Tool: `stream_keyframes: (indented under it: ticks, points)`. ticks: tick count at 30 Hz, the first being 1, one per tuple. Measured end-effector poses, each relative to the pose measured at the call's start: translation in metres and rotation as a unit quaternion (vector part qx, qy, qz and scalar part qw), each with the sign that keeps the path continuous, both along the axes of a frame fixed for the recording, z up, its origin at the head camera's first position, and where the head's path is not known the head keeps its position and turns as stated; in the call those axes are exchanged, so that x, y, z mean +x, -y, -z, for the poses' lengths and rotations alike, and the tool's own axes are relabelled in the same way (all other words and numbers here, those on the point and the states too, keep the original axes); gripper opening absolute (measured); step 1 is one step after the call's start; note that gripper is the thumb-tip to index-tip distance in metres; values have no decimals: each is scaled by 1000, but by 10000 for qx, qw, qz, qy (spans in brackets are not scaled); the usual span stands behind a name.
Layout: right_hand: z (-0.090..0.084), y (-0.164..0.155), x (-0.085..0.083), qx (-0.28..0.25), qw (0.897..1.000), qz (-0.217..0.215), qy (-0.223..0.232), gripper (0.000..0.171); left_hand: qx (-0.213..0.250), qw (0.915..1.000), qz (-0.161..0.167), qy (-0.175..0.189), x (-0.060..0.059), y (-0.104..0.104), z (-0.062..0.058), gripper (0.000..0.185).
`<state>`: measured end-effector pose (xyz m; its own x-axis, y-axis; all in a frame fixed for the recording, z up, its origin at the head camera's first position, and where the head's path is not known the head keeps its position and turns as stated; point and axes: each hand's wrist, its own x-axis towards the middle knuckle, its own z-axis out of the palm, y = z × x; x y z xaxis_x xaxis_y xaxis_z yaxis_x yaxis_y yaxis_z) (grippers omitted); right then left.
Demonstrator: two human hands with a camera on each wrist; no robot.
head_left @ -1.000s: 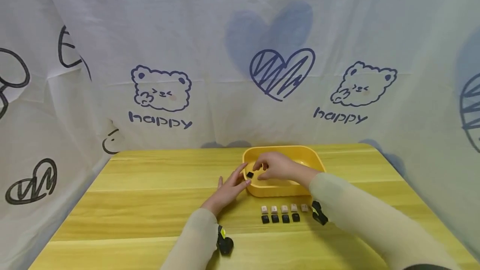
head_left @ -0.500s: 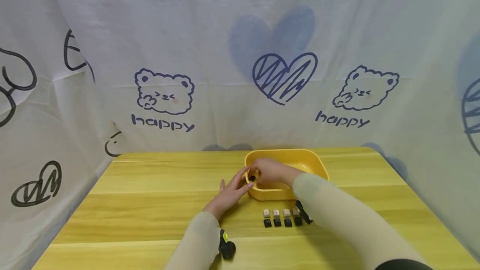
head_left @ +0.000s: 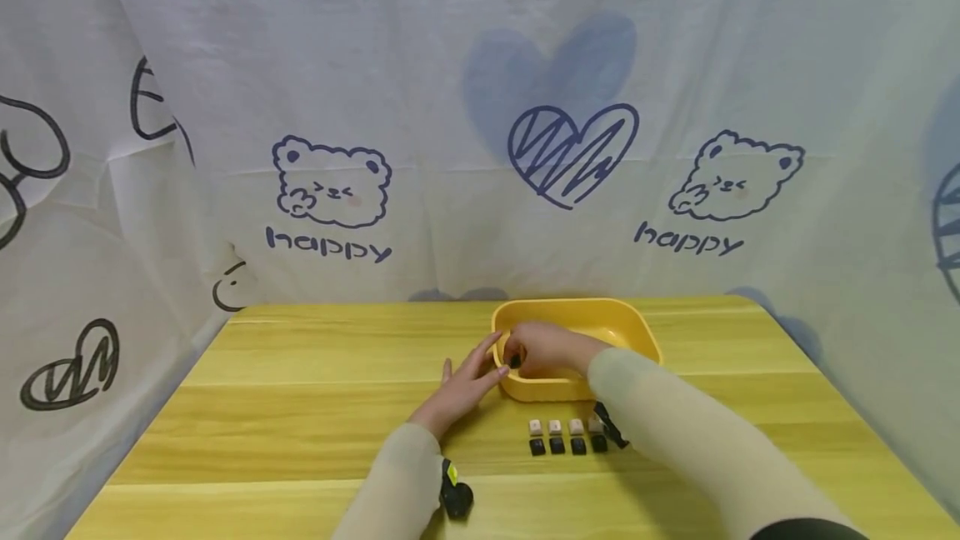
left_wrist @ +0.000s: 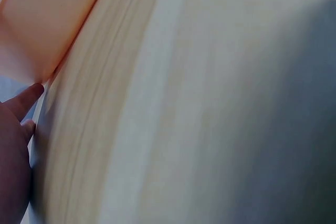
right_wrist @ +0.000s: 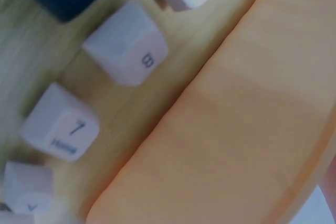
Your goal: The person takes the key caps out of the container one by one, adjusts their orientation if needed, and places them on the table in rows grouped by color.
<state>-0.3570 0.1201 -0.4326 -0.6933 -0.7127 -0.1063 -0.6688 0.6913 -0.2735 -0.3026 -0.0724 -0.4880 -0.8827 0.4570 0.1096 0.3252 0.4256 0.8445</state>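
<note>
A black keycap (head_left: 514,361) (small, light and rigid, probably slick-sided) is pinched by the curled fingers of the right hand (head_left: 542,348) inside the yellow tray (head_left: 633,330), at its left end. It is best gripped across opposite sides. The left hand (head_left: 463,386) is laid open against the tray's left wall.

Bright even light, soft shadows, head view sharp, wrist views blurred

A makeshift recording corner rather than a lived-in room: a wooden table (head_left: 300,407) is walled on three sides by a hung white cloth backdrop (head_left: 420,107) printed with cartoon bears, scribbled hearts and the word "happy".
</note>
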Motion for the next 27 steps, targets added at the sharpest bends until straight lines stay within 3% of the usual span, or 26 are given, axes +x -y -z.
stream_keyframes:
  ticks: [5,9,13,18,27]
  points:
    - [-4,-8,4,99,9996,-13,249,20,50,10000,21,38,-1,0,1,62]
    - [-7,-20,7,-128,9991,113,395,22,42,10000,6,38,-1,0,0,62]
    - [-12,-32,9,-372,9986,199,316,19,9,10000,-29,42,0,0,-2,61]
    - [-21,-44,15,-573,9983,-55,99,16,-59,9999,-95,42,0,-1,-2,62]
    - [-48,-70,39,-1346,9907,-109,134,21,-62,10000,-31,70,0,-2,-3,65]
